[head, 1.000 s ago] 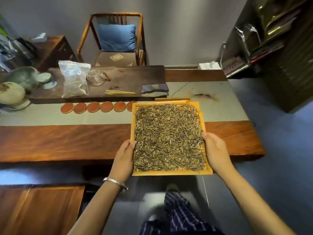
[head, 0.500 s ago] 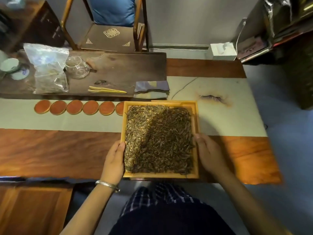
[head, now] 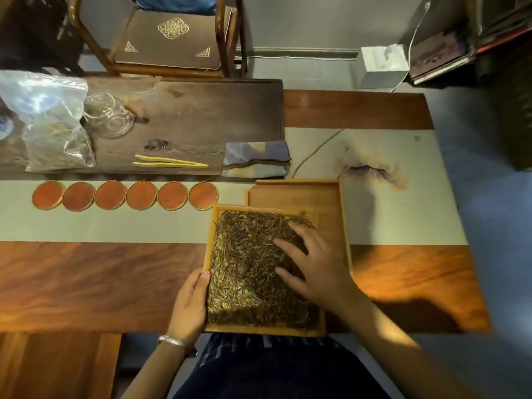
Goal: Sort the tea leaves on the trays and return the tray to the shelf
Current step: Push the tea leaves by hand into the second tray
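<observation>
The tea leaves fill a shallow wooden tray that sits at the near edge of the desk, partly lapping over a second, bare wooden tray behind it. The left hand holds the tray's left rim, thumb hooked over the edge, while the right hand lies on the leaves with its fingers spread wide and straight, gripping nothing. To sort well, I would judge the left hand should steady the frame firmly — the tray reaches the desk edge and could slide off — and the right should rake lightly with fingertips, since dry leaves break under pressure and spill over a low rim. The desk is reddish wood with a pale runner across it; on the runner stand six round coasters in a row. Beyond lie a dark tea board with yellow tongs, a folded cloth, a glass cup and a plastic bag. A wooden chair stands behind, a shelf at the right.
</observation>
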Tool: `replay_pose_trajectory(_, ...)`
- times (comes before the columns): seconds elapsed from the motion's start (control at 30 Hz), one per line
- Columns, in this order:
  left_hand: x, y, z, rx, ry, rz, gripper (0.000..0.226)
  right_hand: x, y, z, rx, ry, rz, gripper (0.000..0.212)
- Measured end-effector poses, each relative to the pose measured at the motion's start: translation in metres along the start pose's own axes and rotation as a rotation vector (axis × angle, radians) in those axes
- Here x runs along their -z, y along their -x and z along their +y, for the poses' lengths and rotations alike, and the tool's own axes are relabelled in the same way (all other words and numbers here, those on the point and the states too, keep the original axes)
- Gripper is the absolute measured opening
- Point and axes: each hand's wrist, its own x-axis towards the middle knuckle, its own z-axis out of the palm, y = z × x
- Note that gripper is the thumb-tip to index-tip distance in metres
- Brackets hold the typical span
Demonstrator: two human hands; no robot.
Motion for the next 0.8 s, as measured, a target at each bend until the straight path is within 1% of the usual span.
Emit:
replay_pose_trajectory(0.07,0.003,-0.006,0.001,0.007,0.008,-0.018,0.026,-0.006,-0.007,-0.001,0.020,0.087,-0.045,0.053)
replay_pose_trajectory(0.17,0.006,-0.013,0.002,0.010,0.011,-0.045,0.026,-0.015,-0.014,0.004,0.007,0.097,-0.107,0.050)
replay_pose_trajectory(0.37,0.004,-0.023,0.001,0.023,0.040,-0.077,0.026,-0.024,-0.025,0.015,-0.009,0.121,-0.061,0.036)
replay_pose_trajectory(0.5,0.003,-0.029,-0.002,0.078,0.069,-0.091,0.027,-0.026,-0.027,0.023,-0.017,0.091,-0.058,0.031)
replay_pose_trajectory(0.6,0.002,-0.031,-0.005,0.095,0.054,-0.097,0.028,-0.026,-0.027,0.028,-0.046,0.046,-0.031,0.031)
replay_pose_trajectory(0.8,0.005,-0.031,-0.006,0.115,0.024,-0.077,0.029,-0.024,-0.034,0.038,-0.106,-0.011,-0.060,0.032)
